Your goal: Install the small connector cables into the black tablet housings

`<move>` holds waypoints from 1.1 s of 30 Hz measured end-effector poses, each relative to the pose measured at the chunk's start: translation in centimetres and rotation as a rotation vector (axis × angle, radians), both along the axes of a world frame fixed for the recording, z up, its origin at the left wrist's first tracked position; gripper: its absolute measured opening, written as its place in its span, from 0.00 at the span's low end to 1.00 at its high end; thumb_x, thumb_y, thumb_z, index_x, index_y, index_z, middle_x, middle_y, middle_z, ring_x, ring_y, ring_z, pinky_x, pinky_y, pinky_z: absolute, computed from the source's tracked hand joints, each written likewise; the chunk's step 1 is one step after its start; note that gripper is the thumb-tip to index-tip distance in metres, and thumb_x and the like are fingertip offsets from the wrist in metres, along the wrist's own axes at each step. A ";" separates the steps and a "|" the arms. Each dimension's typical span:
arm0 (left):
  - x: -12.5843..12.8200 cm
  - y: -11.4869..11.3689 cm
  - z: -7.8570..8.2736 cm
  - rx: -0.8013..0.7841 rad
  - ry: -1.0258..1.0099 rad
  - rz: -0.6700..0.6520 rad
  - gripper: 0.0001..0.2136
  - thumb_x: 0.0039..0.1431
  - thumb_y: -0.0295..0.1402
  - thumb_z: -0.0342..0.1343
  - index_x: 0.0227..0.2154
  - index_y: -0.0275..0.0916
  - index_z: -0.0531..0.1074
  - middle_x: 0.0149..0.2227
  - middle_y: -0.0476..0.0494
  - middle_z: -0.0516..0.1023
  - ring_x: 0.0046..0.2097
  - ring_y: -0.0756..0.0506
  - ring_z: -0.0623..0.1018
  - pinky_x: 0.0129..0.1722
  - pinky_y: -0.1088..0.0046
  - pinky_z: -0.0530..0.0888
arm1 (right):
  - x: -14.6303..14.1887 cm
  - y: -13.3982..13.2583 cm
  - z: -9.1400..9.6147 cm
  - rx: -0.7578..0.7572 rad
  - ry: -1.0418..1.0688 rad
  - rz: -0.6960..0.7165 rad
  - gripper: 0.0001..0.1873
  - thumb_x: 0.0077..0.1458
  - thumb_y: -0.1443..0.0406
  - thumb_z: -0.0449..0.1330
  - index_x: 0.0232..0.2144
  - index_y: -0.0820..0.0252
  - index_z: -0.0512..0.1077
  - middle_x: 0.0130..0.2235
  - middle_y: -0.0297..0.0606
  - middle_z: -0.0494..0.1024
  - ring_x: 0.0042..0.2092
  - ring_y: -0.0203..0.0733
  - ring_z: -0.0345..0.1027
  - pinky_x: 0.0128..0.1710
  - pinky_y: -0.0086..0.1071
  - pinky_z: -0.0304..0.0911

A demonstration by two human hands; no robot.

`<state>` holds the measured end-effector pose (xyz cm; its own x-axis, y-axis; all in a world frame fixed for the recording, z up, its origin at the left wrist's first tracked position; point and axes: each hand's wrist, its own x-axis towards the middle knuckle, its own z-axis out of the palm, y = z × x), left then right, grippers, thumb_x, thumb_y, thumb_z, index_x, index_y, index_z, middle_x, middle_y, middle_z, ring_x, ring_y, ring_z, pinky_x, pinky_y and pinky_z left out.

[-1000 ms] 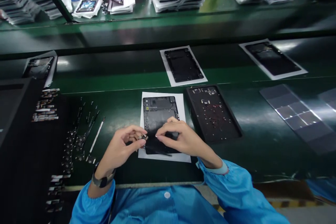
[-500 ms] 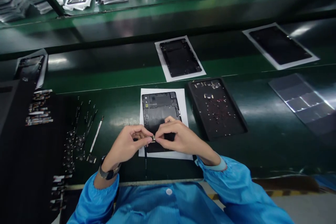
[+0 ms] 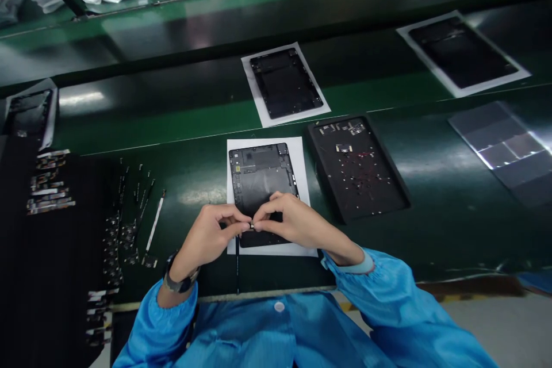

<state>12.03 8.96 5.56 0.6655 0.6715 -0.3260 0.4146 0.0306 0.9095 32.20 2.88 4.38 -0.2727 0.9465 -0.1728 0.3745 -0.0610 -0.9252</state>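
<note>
A black tablet back frame [image 3: 261,178] lies on a white sheet [image 3: 302,152] on the green bench in front of me. Over its near end, my left hand [image 3: 211,236] and my right hand [image 3: 295,224] meet fingertip to fingertip. Both pinch one small metallic component [image 3: 251,224] between thumb and forefinger. A thin dark cable [image 3: 237,264] hangs from it toward the bench edge. I wear blue sleeves and a wristwatch [image 3: 179,282] on the left wrist.
A black tray [image 3: 357,167] with small parts sits right of the frame. Flex cables and small parts [image 3: 138,207] lie in rows at the left. Two more frames on white sheets [image 3: 284,83] [image 3: 463,52] rest on the belt beyond. Grey film sheets [image 3: 504,144] lie far right.
My hands came together from slightly apart, and both now pinch the small component. The view has tilted down, so the far bench and the other worker slid out of sight.
</note>
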 end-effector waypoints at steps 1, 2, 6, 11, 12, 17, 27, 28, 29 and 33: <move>-0.1 0.1 -0.2 -0.035 -0.023 -0.002 0.05 0.57 0.32 0.61 0.31 0.39 0.81 0.30 0.43 0.82 0.32 0.45 0.79 0.32 0.71 0.73 | 0.0 0.1 0.0 -0.019 0.039 -0.008 0.07 0.56 0.67 0.64 0.29 0.55 0.82 0.27 0.33 0.82 0.29 0.39 0.69 0.33 0.33 0.60; -0.1 0.2 -0.3 -0.066 -0.044 -0.003 0.05 0.57 0.32 0.62 0.31 0.39 0.81 0.29 0.43 0.82 0.31 0.45 0.79 0.32 0.71 0.73 | 0.1 0.1 0.0 -0.039 0.074 -0.014 0.07 0.56 0.66 0.64 0.29 0.55 0.82 0.27 0.33 0.82 0.29 0.39 0.69 0.32 0.32 0.60; -0.1 0.3 -0.5 -0.100 -0.067 -0.008 0.04 0.56 0.30 0.62 0.29 0.39 0.81 0.28 0.44 0.82 0.30 0.47 0.78 0.32 0.72 0.72 | 0.5 0.2 -0.1 -0.120 0.180 0.016 0.06 0.55 0.64 0.65 0.29 0.57 0.82 0.30 0.35 0.83 0.31 0.39 0.72 0.32 0.31 0.63; 0.1 0.1 -0.5 -0.069 -0.048 -0.024 0.04 0.56 0.30 0.62 0.29 0.39 0.82 0.28 0.43 0.82 0.31 0.46 0.78 0.32 0.71 0.72 | 0.4 0.3 -0.7 -0.185 0.258 0.030 0.07 0.55 0.62 0.65 0.29 0.58 0.82 0.29 0.35 0.83 0.32 0.40 0.75 0.34 0.32 0.67; 0.2 0.1 -0.5 -0.067 -0.049 -0.025 0.05 0.56 0.30 0.62 0.29 0.39 0.82 0.28 0.43 0.82 0.31 0.46 0.78 0.32 0.71 0.72 | 0.3 0.4 -0.8 -0.195 0.267 0.032 0.07 0.55 0.62 0.65 0.29 0.58 0.82 0.29 0.35 0.83 0.32 0.40 0.75 0.34 0.32 0.67; 0.1 0.3 0.1 -0.085 -0.049 0.007 0.03 0.54 0.31 0.63 0.28 0.39 0.82 0.27 0.44 0.82 0.29 0.46 0.78 0.31 0.72 0.74 | 0.9 0.7 0.4 -0.100 0.224 -0.007 0.06 0.54 0.61 0.66 0.32 0.55 0.83 0.32 0.36 0.84 0.35 0.43 0.76 0.37 0.35 0.69; -4.1 1.7 2.1 -0.036 -0.585 0.808 0.10 0.46 0.28 0.69 0.32 0.38 0.77 0.28 0.48 0.79 0.26 0.51 0.76 0.26 0.78 0.75 | 6.3 -7.7 0.6 0.068 -0.380 -0.374 0.08 0.58 0.57 0.63 0.34 0.52 0.79 0.29 0.37 0.78 0.34 0.48 0.69 0.40 0.44 0.61; -4.0 1.7 1.8 -0.069 -0.594 0.815 0.10 0.45 0.28 0.69 0.32 0.38 0.76 0.29 0.49 0.79 0.26 0.51 0.76 0.27 0.77 0.76 | 5.7 -8.0 -0.1 0.074 -0.420 -0.377 0.07 0.59 0.58 0.62 0.36 0.53 0.78 0.30 0.37 0.77 0.35 0.48 0.68 0.40 0.44 0.61; -3.7 1.6 1.5 -0.104 -0.586 0.813 0.11 0.45 0.28 0.70 0.31 0.38 0.74 0.30 0.49 0.79 0.27 0.50 0.77 0.28 0.76 0.77 | 5.0 -8.0 -0.8 0.092 -0.462 -0.387 0.07 0.60 0.59 0.62 0.39 0.53 0.77 0.31 0.38 0.77 0.36 0.49 0.68 0.40 0.43 0.60; -1.8 1.0 0.4 -0.173 -0.530 0.741 0.13 0.44 0.29 0.70 0.30 0.38 0.71 0.31 0.48 0.78 0.31 0.48 0.79 0.29 0.76 0.76 | 3.0 -5.5 -2.4 0.141 -0.633 -0.370 0.03 0.60 0.65 0.61 0.37 0.57 0.74 0.33 0.41 0.75 0.38 0.50 0.65 0.39 0.42 0.57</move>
